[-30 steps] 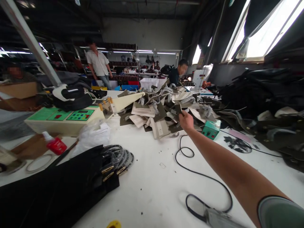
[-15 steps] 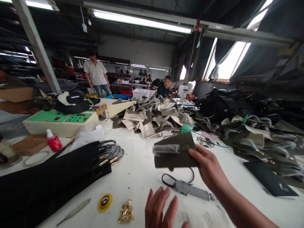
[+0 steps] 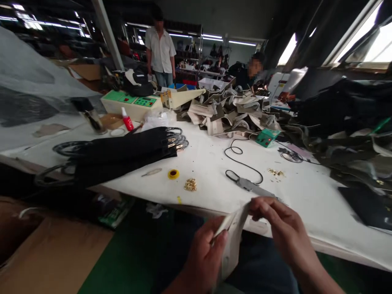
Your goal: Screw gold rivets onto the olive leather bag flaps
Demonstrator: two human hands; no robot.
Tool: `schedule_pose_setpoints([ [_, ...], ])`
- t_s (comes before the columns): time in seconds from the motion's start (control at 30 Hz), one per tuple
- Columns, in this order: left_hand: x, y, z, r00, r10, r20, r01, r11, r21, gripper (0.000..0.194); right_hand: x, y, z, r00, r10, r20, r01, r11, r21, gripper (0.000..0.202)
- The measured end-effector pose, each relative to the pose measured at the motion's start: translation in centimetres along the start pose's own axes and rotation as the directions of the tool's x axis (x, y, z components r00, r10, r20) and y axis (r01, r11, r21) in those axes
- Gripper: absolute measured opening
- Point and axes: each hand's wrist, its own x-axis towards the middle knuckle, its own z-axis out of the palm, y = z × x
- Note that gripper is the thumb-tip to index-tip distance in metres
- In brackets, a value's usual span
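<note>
Over the table's front edge I hold a thin flexible panel (image 3: 235, 243), its pale beige side showing, bent and tilted upright. My left hand (image 3: 203, 249) is closed on its left side, thumb pressed on the face. At the top corner, the fingers of my right hand (image 3: 277, 220) pinch the panel. Just beyond the hands lies a grey corded electric screwdriver (image 3: 252, 188). A small heap of gold metal fittings (image 3: 190, 185) sits to its left, beside a yellow ring-shaped roll (image 3: 173, 174) and a pointed awl-like tool (image 3: 152, 172).
Black panels with handles (image 3: 128, 149) lie on the left of the white table (image 3: 208, 163). A pile of beige panels (image 3: 232, 110), a green box (image 3: 267, 138) and a cream machine (image 3: 131, 102) stand behind. Cardboard (image 3: 58, 253) is at lower left. Two people are beyond.
The panel has come from above the table down to its front edge and turned to its pale side. My left hand, empty before, now grips it too. The view has tilted down and left.
</note>
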Motion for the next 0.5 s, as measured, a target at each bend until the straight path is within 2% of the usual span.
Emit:
schedule_pose_setpoints([
  [0.07, -0.9, -0.4, -1.6, 0.988, -0.147, -0.052, 0.145, 0.989, -0.042, 0.04, 2.8, 0.3, 2.5, 1.0, -0.009, 0.024, 0.01, 1.0, -0.017, 0.038],
  [0.17, -1.8, -1.3, -4.1, 0.938, -0.3, -0.172, 0.287, 0.953, -0.096, 0.043, 7.5, 1.7, 6.9, 0.983, -0.03, 0.18, 0.042, 0.997, -0.063, 0.041],
  [0.3, -2.3, -1.8, -6.2, 0.886, -0.384, -0.261, 0.342, 0.92, -0.192, 0.052, 12.2, 5.0, 11.8, 0.911, -0.083, 0.403, 0.206, 0.94, -0.271, 0.029],
  [0.4, -2.2, -1.7, -7.1, 0.83, -0.442, -0.34, 0.364, 0.891, -0.27, 0.06, 13.4, 7.3, 13.7, 0.859, -0.117, 0.499, 0.333, 0.867, -0.371, 0.021],
  [0.5, -1.7, -1.4, -8.1, 0.783, -0.443, -0.437, 0.351, 0.894, -0.278, 0.061, 12.9, 8.5, 14.6, 0.865, -0.117, 0.488, 0.353, 0.832, -0.427, 0.017],
])
